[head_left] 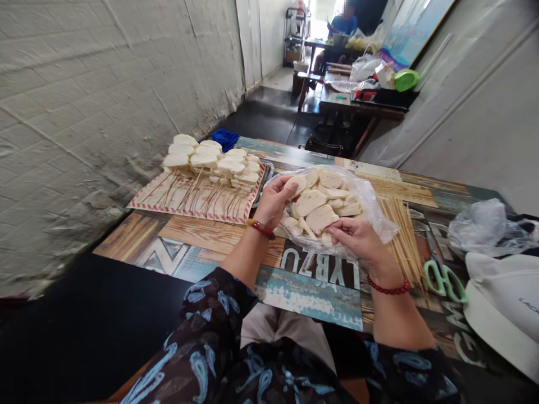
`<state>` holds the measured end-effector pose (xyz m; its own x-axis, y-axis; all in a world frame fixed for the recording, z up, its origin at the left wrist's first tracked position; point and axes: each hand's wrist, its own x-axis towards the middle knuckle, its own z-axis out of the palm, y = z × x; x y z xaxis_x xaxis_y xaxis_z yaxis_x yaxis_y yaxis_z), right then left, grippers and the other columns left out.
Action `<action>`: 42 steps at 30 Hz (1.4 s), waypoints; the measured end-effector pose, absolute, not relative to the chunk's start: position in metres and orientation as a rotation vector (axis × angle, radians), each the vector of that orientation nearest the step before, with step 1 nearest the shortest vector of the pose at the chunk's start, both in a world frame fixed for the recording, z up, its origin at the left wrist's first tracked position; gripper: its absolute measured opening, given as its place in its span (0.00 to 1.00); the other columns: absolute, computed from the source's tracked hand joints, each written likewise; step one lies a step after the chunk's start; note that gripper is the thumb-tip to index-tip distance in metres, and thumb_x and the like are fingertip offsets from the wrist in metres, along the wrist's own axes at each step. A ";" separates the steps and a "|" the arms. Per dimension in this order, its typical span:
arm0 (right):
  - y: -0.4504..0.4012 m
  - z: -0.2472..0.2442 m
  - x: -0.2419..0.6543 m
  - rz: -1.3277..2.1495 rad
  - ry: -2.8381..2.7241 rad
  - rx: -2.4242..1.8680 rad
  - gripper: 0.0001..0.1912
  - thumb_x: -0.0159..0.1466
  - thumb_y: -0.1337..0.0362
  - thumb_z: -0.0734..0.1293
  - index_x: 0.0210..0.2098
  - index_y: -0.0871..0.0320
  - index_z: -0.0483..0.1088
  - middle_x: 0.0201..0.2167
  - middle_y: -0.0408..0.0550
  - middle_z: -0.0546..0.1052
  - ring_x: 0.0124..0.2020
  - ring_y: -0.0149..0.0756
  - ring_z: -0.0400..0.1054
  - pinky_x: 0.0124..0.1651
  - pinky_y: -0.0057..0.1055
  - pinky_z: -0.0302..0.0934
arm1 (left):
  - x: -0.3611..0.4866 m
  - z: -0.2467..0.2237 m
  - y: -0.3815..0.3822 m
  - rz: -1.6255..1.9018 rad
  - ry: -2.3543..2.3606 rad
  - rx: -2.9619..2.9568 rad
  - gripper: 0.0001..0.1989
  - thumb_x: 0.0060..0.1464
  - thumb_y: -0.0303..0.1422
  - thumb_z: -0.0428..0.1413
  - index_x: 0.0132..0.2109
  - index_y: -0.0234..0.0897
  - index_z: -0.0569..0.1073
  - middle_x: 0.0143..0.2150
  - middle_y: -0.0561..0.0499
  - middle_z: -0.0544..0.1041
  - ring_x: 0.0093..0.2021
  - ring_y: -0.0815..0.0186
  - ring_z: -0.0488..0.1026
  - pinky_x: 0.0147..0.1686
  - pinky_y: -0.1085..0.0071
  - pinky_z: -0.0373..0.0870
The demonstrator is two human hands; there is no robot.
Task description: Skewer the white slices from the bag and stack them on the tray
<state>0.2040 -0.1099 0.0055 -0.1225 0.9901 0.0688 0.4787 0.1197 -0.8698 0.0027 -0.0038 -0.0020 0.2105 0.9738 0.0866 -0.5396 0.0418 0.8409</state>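
My left hand (275,197) is closed on a pale, oval bread-like slice (297,183), thumb on top. The fingers of my right hand (357,238) pinch the lower edge of another pale slice (320,216). Both hands are over a clear plastic bag (370,196), spread open with a heap of such slices in it. To the left, skewered slices (229,164) lie in rows, stacked, their thin sticks pointing towards me over a tray liner with a red-striped border (189,203). Right of the bag is a bundle of bare wooden skewers (402,235).
Scissors with green handles (444,279), a white cap (501,303) and a crumpled plastic bag (490,227) lie on the right. A blue cloth (224,139) is behind the tray. Farther off, a person in blue (343,25) sits by a cluttered table (349,104).
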 end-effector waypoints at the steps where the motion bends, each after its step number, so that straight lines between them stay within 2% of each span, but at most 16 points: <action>1: -0.110 0.006 0.204 0.923 -1.697 -1.445 0.15 0.60 0.55 0.68 0.25 0.59 0.76 0.19 0.45 0.76 0.21 0.30 0.62 0.24 0.26 0.53 | 0.003 -0.002 -0.004 1.277 0.614 0.901 0.22 0.38 0.40 0.72 0.39 0.35 0.77 0.36 0.51 0.78 0.34 0.70 0.73 0.34 0.74 0.70; 6: -0.109 0.004 0.203 0.924 -1.672 -1.450 0.14 0.60 0.56 0.67 0.25 0.59 0.76 0.20 0.45 0.76 0.22 0.31 0.64 0.25 0.26 0.55 | 0.004 -0.004 -0.003 1.273 0.620 0.908 0.21 0.38 0.40 0.72 0.39 0.35 0.78 0.36 0.51 0.79 0.34 0.69 0.73 0.34 0.74 0.69; 17: -0.110 0.005 0.199 0.958 -1.633 -1.445 0.14 0.59 0.55 0.68 0.24 0.58 0.75 0.19 0.44 0.75 0.21 0.30 0.62 0.24 0.26 0.54 | 0.004 -0.004 -0.005 1.288 0.677 0.947 0.20 0.38 0.40 0.72 0.37 0.34 0.79 0.33 0.51 0.78 0.30 0.71 0.69 0.29 0.76 0.62; 26: -0.109 0.001 0.198 0.960 -1.606 -1.434 0.13 0.59 0.55 0.68 0.26 0.59 0.76 0.19 0.45 0.76 0.23 0.32 0.66 0.27 0.27 0.58 | 0.005 -0.006 -0.005 1.258 0.712 0.962 0.19 0.40 0.40 0.71 0.38 0.34 0.79 0.34 0.50 0.78 0.31 0.71 0.69 0.30 0.75 0.63; 35: -0.109 -0.003 0.193 0.955 -1.544 -1.451 0.14 0.59 0.55 0.69 0.25 0.59 0.77 0.18 0.44 0.75 0.21 0.30 0.63 0.25 0.26 0.55 | 0.006 -0.007 -0.005 1.277 0.688 1.025 0.19 0.40 0.39 0.70 0.38 0.33 0.79 0.34 0.50 0.78 0.33 0.71 0.70 0.34 0.75 0.64; 42: -0.106 -0.010 0.199 0.918 -1.593 -1.417 0.17 0.61 0.52 0.68 0.24 0.58 0.75 0.21 0.46 0.77 0.25 0.34 0.68 0.30 0.28 0.60 | 0.000 0.004 -0.009 1.259 0.610 0.883 0.20 0.41 0.41 0.70 0.41 0.35 0.80 0.37 0.49 0.79 0.35 0.69 0.72 0.34 0.74 0.66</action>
<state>0.1986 -0.1056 -0.0105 -0.0557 0.9938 0.0958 0.4154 0.1103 -0.9029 -0.0002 -0.0093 0.0042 0.2256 0.9715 0.0730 -0.5451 0.0637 0.8360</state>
